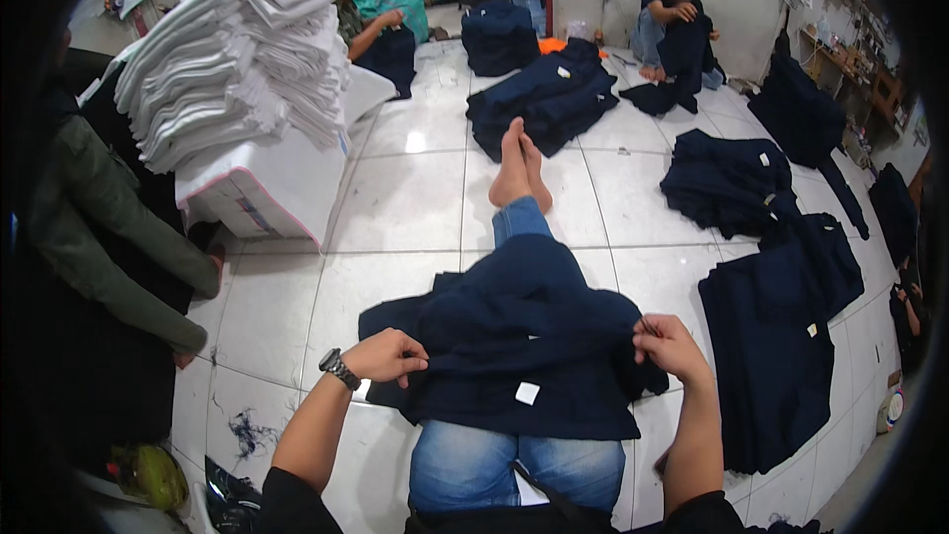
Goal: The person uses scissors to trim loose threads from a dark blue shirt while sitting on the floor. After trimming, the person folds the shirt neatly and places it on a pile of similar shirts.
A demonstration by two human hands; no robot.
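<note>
A navy garment [504,326] lies spread across my outstretched legs in blue jeans [463,463]. A small white label [527,393] shows near the hem closest to me. At the garment's left side, my left hand [387,357], with a dark watch on the wrist, has its thumb and forefinger pinched together on the fabric. My right hand [669,347] grips the cloth at the opposite side. Something thin and dark shows between its fingers, too small to identify. Folds hide most of the garment's shape.
Navy garments lie in stacks at right [771,356] and beyond my feet [571,93]. A tall stack of white cloth [237,67] rests on a white sack-like bundle [256,189] at left. One person [671,22] sits far right with dark cloth; others are at left. Loose threads [250,434] litter the tiles.
</note>
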